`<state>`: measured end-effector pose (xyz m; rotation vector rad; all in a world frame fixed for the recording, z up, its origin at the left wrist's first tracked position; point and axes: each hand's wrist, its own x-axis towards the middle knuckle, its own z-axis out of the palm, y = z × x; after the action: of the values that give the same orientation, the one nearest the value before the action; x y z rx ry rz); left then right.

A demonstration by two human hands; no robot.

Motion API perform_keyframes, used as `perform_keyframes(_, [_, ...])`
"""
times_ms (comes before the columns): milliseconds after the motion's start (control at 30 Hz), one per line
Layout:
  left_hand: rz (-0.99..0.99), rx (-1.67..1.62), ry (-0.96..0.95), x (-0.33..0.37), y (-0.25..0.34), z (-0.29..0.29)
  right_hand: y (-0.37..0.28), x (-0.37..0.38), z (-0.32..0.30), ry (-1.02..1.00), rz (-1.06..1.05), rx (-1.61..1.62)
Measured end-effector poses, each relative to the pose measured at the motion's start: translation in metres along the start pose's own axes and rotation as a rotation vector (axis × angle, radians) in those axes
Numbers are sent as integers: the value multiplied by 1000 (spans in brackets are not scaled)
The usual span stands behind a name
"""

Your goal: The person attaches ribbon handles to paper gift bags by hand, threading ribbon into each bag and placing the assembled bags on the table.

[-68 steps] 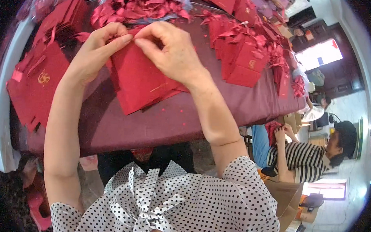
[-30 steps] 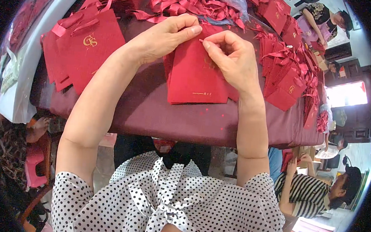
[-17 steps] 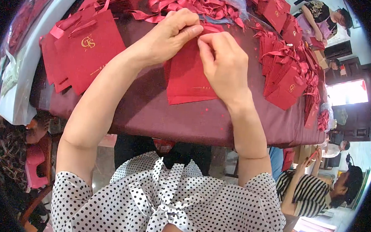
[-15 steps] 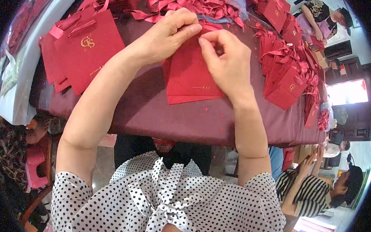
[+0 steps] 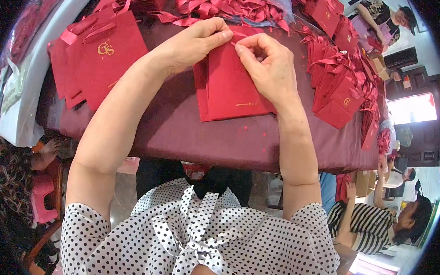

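A red paper gift bag [image 5: 237, 91] lies flat on the table in front of me, on top of other red bags whose left edges stick out. My left hand [image 5: 202, 43] is closed in a pinch at the bag's top edge, where a short stretch of red satin ribbon [image 5: 243, 33] shows by the fingertips. Close beside it, my right hand [image 5: 271, 68] also pinches, thumb against forefinger, over the bag's upper part. What lies between the right fingertips is too small to make out.
Finished-looking red bags with ribbon handles [image 5: 107, 52] lie at the left, and more bags [image 5: 339, 89] are piled at the right. Loose red ribbons [image 5: 232, 6] are heaped at the back beside clear plastic. A person in a striped top [image 5: 369, 225] works at the right.
The upper bag has shifted slightly right and tilted, showing more of its side. Both hands have dropped a little and stay pinched at its top. The striped-top person's arms have moved.
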<state>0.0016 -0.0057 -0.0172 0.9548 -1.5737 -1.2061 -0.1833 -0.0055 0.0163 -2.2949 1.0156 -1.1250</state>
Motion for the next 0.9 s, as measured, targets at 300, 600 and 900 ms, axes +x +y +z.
perform_keyframes(300, [628, 700, 252, 5, 8, 11, 3, -6, 4, 13, -263, -202])
perform_keyframes(600, [383, 724, 363, -2, 6, 18, 11, -1, 11, 154, -122, 4])
perform_keyframes(900, [334, 694, 309, 1, -6, 6, 14, 1, 11, 47, -101, 9])
